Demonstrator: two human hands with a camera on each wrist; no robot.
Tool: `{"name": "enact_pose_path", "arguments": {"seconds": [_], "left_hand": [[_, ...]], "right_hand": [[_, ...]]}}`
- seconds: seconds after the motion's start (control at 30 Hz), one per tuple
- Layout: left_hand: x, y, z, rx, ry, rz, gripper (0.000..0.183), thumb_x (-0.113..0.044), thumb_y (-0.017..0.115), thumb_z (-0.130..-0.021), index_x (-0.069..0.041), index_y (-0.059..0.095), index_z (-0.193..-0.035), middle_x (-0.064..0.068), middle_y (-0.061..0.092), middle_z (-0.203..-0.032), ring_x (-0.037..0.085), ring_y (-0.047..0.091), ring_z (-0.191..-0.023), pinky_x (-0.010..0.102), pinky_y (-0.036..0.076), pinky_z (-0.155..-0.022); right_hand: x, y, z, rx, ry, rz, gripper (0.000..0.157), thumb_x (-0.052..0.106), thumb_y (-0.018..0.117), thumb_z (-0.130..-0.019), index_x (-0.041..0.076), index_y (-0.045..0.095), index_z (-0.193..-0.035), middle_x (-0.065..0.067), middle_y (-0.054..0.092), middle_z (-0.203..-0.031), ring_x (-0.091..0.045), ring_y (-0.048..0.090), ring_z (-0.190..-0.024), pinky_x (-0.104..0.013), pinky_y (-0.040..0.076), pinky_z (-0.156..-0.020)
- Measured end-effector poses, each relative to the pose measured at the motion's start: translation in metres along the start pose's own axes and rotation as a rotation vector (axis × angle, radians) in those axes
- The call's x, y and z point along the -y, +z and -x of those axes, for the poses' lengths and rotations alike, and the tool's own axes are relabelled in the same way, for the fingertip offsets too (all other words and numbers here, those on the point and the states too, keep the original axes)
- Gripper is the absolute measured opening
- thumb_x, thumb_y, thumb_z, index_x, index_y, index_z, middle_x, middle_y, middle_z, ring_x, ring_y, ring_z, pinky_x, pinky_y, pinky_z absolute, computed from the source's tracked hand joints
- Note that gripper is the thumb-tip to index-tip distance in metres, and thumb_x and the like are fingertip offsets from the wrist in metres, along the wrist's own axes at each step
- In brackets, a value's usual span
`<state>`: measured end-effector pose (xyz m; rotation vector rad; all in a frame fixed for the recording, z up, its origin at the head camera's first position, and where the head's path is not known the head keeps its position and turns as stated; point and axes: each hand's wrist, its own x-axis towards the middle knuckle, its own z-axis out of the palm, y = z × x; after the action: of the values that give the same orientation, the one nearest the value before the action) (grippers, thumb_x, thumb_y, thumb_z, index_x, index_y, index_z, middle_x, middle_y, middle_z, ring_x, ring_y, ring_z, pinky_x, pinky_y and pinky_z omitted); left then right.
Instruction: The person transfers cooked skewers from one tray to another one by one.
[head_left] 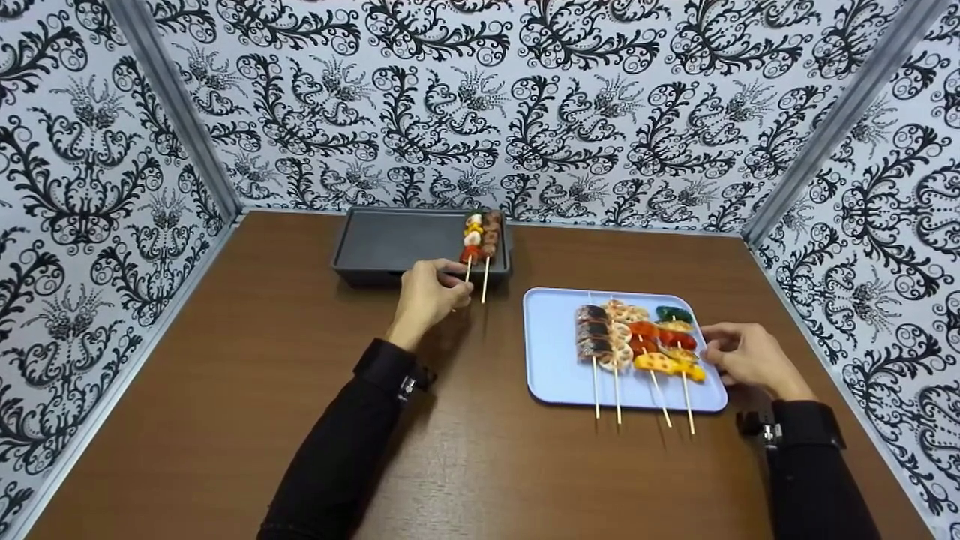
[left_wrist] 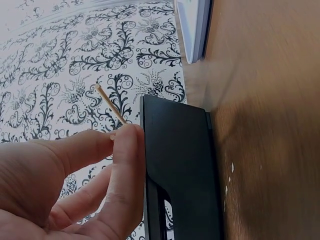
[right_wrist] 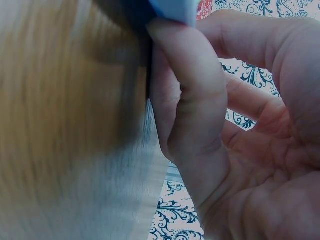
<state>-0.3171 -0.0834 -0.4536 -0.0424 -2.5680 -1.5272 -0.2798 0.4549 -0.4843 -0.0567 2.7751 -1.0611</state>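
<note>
My left hand (head_left: pixel 435 289) pinches the bare stick of a skewer with white, yellow and red pieces (head_left: pixel 472 238) between thumb and finger. Its food end lies over the right side of a dark grey grill plate (head_left: pixel 405 236). Right beside it lies a brown meat skewer (head_left: pixel 490 231), its stick jutting past the front rim. In the left wrist view, the thumb and fingertips are close against the plate's dark side (left_wrist: pixel 182 150). My right hand (head_left: pixel 750 360) grips the right edge of a pale blue tray (head_left: pixel 551 337), thumb and fingers on its rim.
Several skewers lie on the tray: dark-skinned pieces (head_left: pixel 594 330), lotus root slices (head_left: pixel 619 334), and colourful vegetables (head_left: pixel 679 341). Their sticks overhang its front edge. Patterned walls (head_left: pixel 450 112) enclose the brown table (head_left: pixel 300 420) at the back and sides.
</note>
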Motion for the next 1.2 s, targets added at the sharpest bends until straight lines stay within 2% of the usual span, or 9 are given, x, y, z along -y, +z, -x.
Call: {"name": "enact_pose_path", "arguments": {"seconds": [0.07,0.17,0.27,0.43,0.53,0.67,0.9,1.03,1.2], "left_hand": [[-0.0002,0.0001,0.0001,0.005,-0.018,0.024,0.031,-0.011,0.092,-0.099,-0.006,0.088,-0.129,0.01,0.091,-0.101,0.01,0.083,-0.076,0.019,0.066,-0.072],[-0.0008,0.0007,0.0001,0.018,-0.052,0.101,0.031,-0.007,0.091,-0.099,-0.002,0.086,-0.129,0.015,0.091,-0.106,0.011,0.084,-0.079,0.033,0.075,-0.082],[-0.0011,0.001,-0.0002,0.037,-0.094,0.204,0.032,-0.002,0.089,-0.099,0.004,0.085,-0.13,0.022,0.089,-0.111,0.01,0.082,-0.078,0.039,0.076,-0.086],[0.0013,-0.0001,-0.0025,0.07,-0.141,0.336,0.033,0.004,0.086,-0.099,0.009,0.082,-0.132,0.026,0.088,-0.117,0.006,0.079,-0.075,0.024,0.073,-0.077],[0.0026,-0.0011,-0.0039,0.089,-0.165,0.405,0.035,0.006,0.085,-0.1,0.012,0.08,-0.134,0.025,0.088,-0.117,0.006,0.079,-0.075,0.019,0.07,-0.074],[0.0023,-0.002,-0.0055,0.098,-0.181,0.446,0.036,0.007,0.084,-0.101,0.013,0.078,-0.136,0.021,0.087,-0.113,0.007,0.079,-0.077,0.019,0.07,-0.076],[0.0015,-0.0029,-0.0062,0.075,-0.183,0.43,0.032,0.005,0.084,-0.101,0.009,0.082,-0.133,0.017,0.088,-0.109,0.007,0.078,-0.077,0.023,0.072,-0.079],[0.0002,-0.0031,-0.0056,0.074,-0.182,0.448,0.033,0.005,0.084,-0.101,0.009,0.081,-0.133,0.013,0.087,-0.105,0.007,0.078,-0.077,0.021,0.07,-0.077],[-0.0015,-0.0031,-0.0057,0.069,-0.182,0.527,0.038,0.008,0.082,-0.102,0.015,0.076,-0.138,0.014,0.086,-0.105,0.008,0.079,-0.079,0.019,0.071,-0.079]], "right_hand": [[-0.0003,0.0005,0.0003,-0.005,-0.005,0.002,0.054,0.007,0.074,-0.108,-0.01,0.063,-0.158,-0.029,0.08,-0.123,-0.02,0.08,-0.089,-0.034,0.073,-0.068],[-0.0006,0.0019,0.0009,-0.022,-0.017,0.0,0.051,0.006,0.074,-0.108,-0.011,0.065,-0.156,-0.024,0.08,-0.118,-0.018,0.078,-0.088,-0.033,0.073,-0.066],[-0.0013,0.0028,0.0012,-0.033,-0.024,0.0,0.05,0.005,0.073,-0.109,-0.012,0.065,-0.155,-0.023,0.08,-0.117,-0.018,0.078,-0.089,-0.032,0.072,-0.065],[0.001,0.0006,0.0015,-0.025,-0.028,0.006,0.051,0.006,0.073,-0.109,-0.012,0.064,-0.156,-0.031,0.079,-0.125,-0.021,0.08,-0.09,-0.034,0.073,-0.066],[0.0022,-0.0004,0.0012,-0.021,-0.031,0.015,0.052,0.007,0.073,-0.109,-0.011,0.064,-0.157,-0.036,0.078,-0.129,-0.021,0.08,-0.089,-0.034,0.073,-0.067],[0.002,-0.0007,0.0005,-0.018,-0.024,0.024,0.053,0.008,0.073,-0.109,-0.01,0.063,-0.158,-0.038,0.077,-0.132,-0.021,0.08,-0.088,-0.034,0.074,-0.068],[0.0011,-0.0002,-0.0001,-0.014,-0.007,0.022,0.054,0.008,0.074,-0.109,-0.009,0.063,-0.159,-0.037,0.076,-0.133,-0.021,0.08,-0.088,-0.034,0.074,-0.068],[0.0007,0.0004,0.0,-0.016,-0.003,0.023,0.054,0.008,0.074,-0.109,-0.009,0.063,-0.159,-0.033,0.078,-0.129,-0.02,0.079,-0.087,-0.033,0.073,-0.068],[0.0006,0.0007,0.0004,-0.016,-0.021,0.008,0.051,0.007,0.074,-0.109,-0.011,0.064,-0.156,-0.026,0.079,-0.121,-0.018,0.079,-0.089,-0.033,0.073,-0.067]]}}
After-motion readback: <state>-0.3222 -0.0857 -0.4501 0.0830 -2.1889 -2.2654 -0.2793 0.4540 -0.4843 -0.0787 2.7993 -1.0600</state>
